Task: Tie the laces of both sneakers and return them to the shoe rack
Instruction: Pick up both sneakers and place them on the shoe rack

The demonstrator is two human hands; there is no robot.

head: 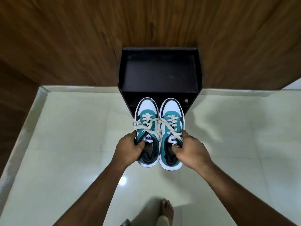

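In front of the black shoe rack (160, 70), the person holds both shoes off the floor, toes pointing away. The left hand (130, 148) grips the left sneaker (146, 128) at its collar, thumb inside; the right hand (189, 149) clamps the right sneaker (171, 128) likewise. The cream laces (154, 128) droop loosely across both (whether knotted, I cannot tell) and could snag the rack's edge or trail out.
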